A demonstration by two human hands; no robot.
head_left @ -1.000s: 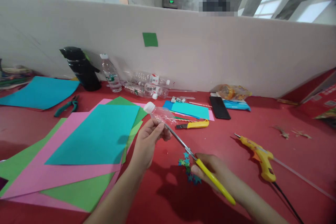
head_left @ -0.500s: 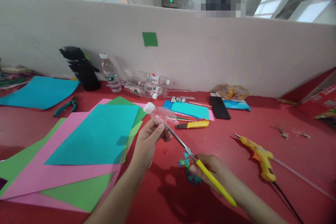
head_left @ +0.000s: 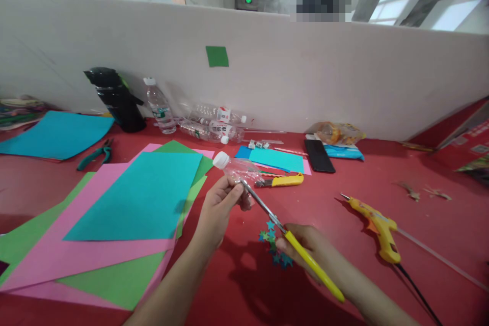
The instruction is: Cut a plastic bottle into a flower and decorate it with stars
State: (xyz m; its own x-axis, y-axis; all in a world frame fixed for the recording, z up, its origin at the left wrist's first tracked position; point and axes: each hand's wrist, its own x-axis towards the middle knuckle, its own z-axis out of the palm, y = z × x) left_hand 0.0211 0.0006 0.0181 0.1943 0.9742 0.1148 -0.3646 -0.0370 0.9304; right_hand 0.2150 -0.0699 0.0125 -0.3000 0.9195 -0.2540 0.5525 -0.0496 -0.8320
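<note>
My left hand (head_left: pixel 216 209) is closed around the cut top part of a clear plastic bottle (head_left: pixel 237 168) with a white cap, held above the red table (head_left: pixel 344 204). My right hand (head_left: pixel 311 252) grips yellow-handled scissors (head_left: pixel 294 244) whose blades reach up to the bottle at my left fingertips. Several small teal and blue paper stars (head_left: pixel 273 244) lie on the table just under the scissors.
Overlapping teal, pink and green paper sheets (head_left: pixel 133 198) cover the left. A yellow box cutter (head_left: pixel 282 180), black phone (head_left: pixel 319 156), yellow glue gun (head_left: pixel 378 226), green pliers (head_left: pixel 95 154), a black kettle (head_left: pixel 118 99) and several water bottles (head_left: pixel 206 125) lie along the white partition.
The bottle piece and my left hand have shifted slightly right and down; the scissors stay at the bottle. My right hand has barely moved.
</note>
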